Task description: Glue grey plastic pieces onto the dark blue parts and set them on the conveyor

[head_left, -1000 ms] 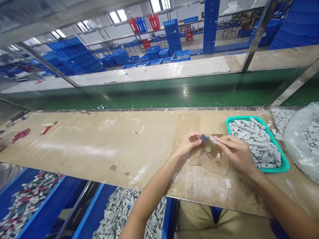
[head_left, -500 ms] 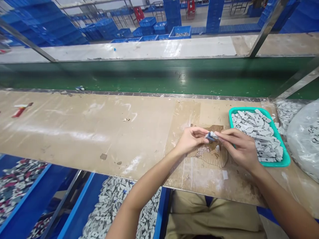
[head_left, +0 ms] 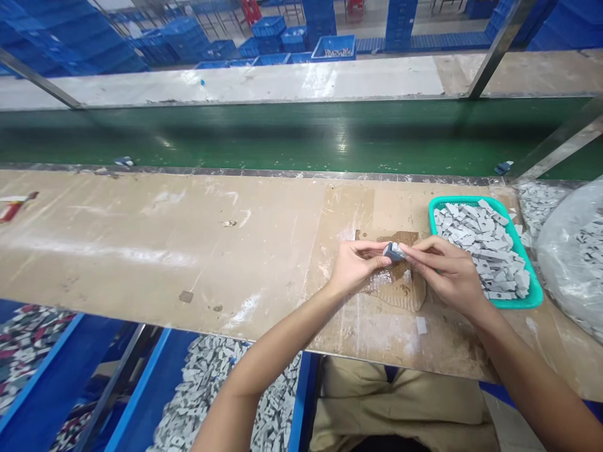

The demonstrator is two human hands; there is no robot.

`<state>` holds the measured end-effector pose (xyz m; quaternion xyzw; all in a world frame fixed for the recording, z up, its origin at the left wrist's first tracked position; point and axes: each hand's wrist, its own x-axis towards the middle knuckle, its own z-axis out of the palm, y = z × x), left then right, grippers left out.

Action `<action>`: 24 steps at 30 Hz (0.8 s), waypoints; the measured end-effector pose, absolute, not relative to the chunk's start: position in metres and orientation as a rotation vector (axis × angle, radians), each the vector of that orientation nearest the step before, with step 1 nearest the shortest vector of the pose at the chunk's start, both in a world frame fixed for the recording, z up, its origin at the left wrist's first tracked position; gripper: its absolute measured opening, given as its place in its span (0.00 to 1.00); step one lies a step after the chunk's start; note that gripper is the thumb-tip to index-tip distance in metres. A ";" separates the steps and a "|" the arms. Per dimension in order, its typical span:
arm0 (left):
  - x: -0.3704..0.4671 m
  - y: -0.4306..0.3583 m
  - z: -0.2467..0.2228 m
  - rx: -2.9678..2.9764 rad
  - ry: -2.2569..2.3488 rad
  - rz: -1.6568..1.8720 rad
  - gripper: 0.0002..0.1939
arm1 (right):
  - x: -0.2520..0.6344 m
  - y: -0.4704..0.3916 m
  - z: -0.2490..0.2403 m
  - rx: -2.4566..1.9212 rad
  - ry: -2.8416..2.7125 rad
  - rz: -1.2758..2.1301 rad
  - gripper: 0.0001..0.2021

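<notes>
Between thumb and fingers my left hand [head_left: 352, 267] pinches a small dark blue-grey plastic piece [head_left: 390, 255]. My right hand [head_left: 450, 276] is closed on a small light grey piece [head_left: 399, 248], touching the blue one; the fingertips partly hide how they fit. Both hands are above a torn, wet-looking cardboard patch [head_left: 409, 298] on the bench. Just right of my right hand stands a green plastic basket [head_left: 537, 292] filled with loose light grey pieces [head_left: 475, 232].
A green conveyor belt [head_left: 282, 141] runs behind the bench [head_left: 141, 226], carrying a blue-and-white part [head_left: 503, 167] and another [head_left: 124, 161]. A clear plastic bag [head_left: 565, 251] stands far right. Blue bins [head_left: 181, 342] of pieces sit below left. A red-handled tool [head_left: 12, 210] lies far left.
The view has shifted slightly. A blue-and-white part now appears on the belt at right, and the left one has moved further left. My hands still hold the two pieces together, turned slightly.
</notes>
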<state>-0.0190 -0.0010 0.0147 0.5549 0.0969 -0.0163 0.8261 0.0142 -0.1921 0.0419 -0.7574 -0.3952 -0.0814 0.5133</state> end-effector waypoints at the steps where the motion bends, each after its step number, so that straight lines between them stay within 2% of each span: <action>1: -0.019 -0.001 0.014 1.185 0.207 -0.028 0.17 | 0.015 -0.193 0.042 -1.816 -0.950 -0.178 0.18; 10: -0.024 -0.001 0.022 1.304 0.144 0.125 0.11 | 0.014 -0.194 0.041 -1.793 -0.928 -0.074 0.15; 24: -0.026 -0.009 0.020 1.277 0.245 0.102 0.13 | 0.004 -0.179 0.032 -1.933 -0.926 -0.211 0.13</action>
